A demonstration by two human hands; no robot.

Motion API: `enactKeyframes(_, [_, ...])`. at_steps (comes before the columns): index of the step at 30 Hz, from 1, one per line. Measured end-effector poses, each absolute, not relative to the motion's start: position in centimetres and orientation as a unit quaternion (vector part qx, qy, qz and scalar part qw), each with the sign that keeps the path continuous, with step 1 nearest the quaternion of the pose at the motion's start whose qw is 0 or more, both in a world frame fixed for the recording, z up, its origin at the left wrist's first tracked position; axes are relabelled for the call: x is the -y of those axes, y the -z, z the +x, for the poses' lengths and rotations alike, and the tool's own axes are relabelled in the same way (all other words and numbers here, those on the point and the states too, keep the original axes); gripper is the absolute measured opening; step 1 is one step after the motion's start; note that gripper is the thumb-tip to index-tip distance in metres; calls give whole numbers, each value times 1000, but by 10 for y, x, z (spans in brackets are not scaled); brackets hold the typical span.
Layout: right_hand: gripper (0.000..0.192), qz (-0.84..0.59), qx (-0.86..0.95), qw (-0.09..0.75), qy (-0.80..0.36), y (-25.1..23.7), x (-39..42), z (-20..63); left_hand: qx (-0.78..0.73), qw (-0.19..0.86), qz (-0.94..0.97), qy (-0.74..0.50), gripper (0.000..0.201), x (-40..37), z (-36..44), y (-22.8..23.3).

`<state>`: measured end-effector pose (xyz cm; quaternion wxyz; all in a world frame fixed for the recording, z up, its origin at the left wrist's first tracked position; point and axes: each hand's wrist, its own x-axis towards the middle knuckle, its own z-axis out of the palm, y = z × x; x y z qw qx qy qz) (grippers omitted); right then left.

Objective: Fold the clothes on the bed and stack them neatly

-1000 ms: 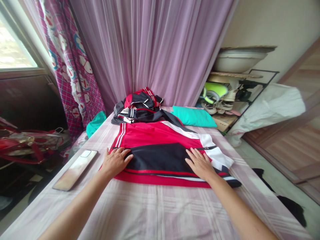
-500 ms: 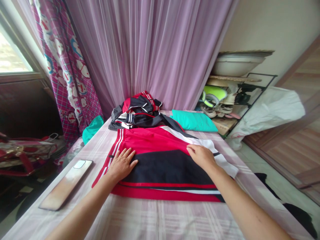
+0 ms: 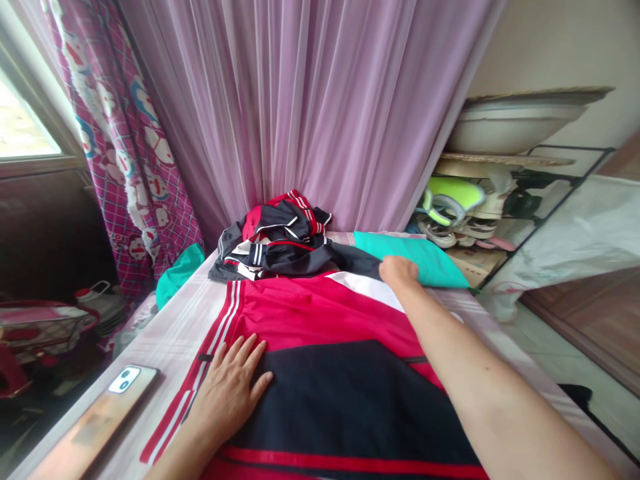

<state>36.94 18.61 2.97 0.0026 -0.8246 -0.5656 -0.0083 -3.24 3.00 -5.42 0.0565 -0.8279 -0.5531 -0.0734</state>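
Note:
A red, black and white jacket (image 3: 310, 310) lies spread flat on the checked bed (image 3: 175, 333). My left hand (image 3: 233, 387) rests flat on it, fingers apart, at the border of the red panel and the black panel. My right arm stretches across the jacket. My right hand (image 3: 397, 270) is at the garment's far right part, where the white stripe meets a black sleeve, its fingers curled down onto the cloth. Just beyond lies a crumpled pile of similar red and black clothes (image 3: 280, 233).
A phone (image 3: 100, 420) lies on the bed's left edge. A teal pillow (image 3: 425, 260) sits right beside my right hand. A shoe rack (image 3: 465, 213) with a basin (image 3: 515, 123) on top stands at right. Purple curtains (image 3: 300, 100) hang behind the bed.
My right hand has slid from the jacket's near black panel up to its far right part. My head has moved closer; the left hand stays flat on the jacket.

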Motion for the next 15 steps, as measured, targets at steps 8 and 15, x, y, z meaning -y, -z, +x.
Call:
enactKeyframes(8, [45, -874, 483, 41, 15, -14, -187, 395, 556, 51, -826, 72, 60, -29, -34, 61])
enactKeyframes(15, [40, -765, 634, 98, 48, -17, -172, 357, 566, -60, -821, 44, 49, -60, -37, 9])
